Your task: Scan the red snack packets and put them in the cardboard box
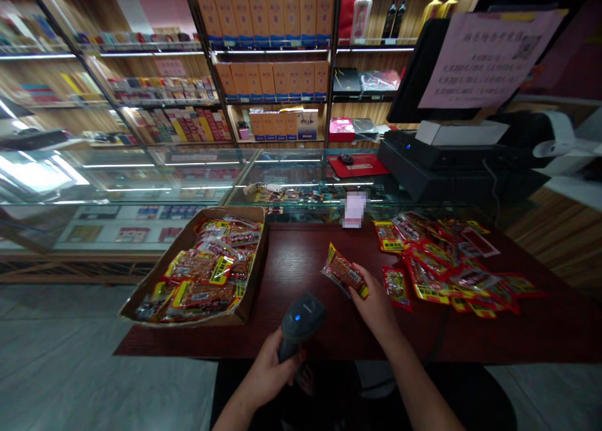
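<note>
LH [271, 369] round scanner [305, 317], pkt [345, 270] in RH [375, 302]

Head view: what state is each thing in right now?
Scanner: in the left hand, blue light lit.
Snack packet: in the right hand, tilted.
Cardboard box: open, filled with packets.
Packet pile: loosely heaped on the table.
Monitor: partly covered by a paper sheet.
Mouse: resting on red mat.

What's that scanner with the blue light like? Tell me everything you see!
The barcode scanner is dark grey and looks like plastic. It has a broad, rounded head, a small glowing blue light and a narrower handle. The left hand grips the handle, with the head tilted forward, by the near edge of the dark red table. Its scanning window doesn't show.
</note>
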### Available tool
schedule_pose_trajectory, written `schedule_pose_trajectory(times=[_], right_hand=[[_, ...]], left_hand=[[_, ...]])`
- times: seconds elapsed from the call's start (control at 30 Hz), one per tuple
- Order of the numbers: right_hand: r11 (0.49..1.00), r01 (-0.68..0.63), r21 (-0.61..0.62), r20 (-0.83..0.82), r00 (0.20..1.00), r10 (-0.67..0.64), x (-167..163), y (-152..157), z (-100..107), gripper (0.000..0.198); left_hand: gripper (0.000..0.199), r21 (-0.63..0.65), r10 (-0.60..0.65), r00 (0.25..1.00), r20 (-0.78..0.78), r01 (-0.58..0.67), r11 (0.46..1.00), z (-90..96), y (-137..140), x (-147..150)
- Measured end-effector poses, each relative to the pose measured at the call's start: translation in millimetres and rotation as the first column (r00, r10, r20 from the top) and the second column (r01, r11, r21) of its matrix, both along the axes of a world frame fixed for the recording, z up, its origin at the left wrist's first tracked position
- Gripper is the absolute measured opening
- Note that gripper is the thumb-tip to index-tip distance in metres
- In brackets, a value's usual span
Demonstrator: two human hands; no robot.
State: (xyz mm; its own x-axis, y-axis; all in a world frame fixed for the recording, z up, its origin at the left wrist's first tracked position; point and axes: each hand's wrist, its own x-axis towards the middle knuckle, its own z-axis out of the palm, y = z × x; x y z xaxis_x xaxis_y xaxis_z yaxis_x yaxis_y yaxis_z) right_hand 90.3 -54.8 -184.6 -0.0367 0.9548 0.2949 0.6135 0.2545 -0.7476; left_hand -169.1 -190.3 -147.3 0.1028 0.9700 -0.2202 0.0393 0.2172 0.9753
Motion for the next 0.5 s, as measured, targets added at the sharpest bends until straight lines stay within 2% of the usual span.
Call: schedule_pose_trajectory(times=[0.17,0.33,0.43,0.5], right_hand=[[0.998,-0.037,0.053,0.031,0.999,0.035,-2.5,-1.7,3.5,0.053],[1.000,-0.022,0.010,0.024,0.999,0.022,-3.4,-5.0,7.3,0.053],[0.998,-0.022,-0.058,-0.095,0.995,0.016,-8.3,-0.7,13.6,0.056],[0.989,-0.075,-0.127,-0.245,0.969,0.042,-21.0,11.8,23.3,0.061]], left_hand=[[0.039,0.017,-0.001,1.000,-0.007,0.001,1.000,-2.4,-1.2,-1.5],[0.034,0.004,-0.007,1.000,0.020,0.007,1.000,-2.7,-1.4,-1.3],[0.031,-0.009,0.018,0.999,0.046,-0.017,1.000,-3.5,-1.3,0.0],[0.033,-0.022,0.039,0.996,0.085,-0.038,0.999,-5.0,-0.9,1.1]])
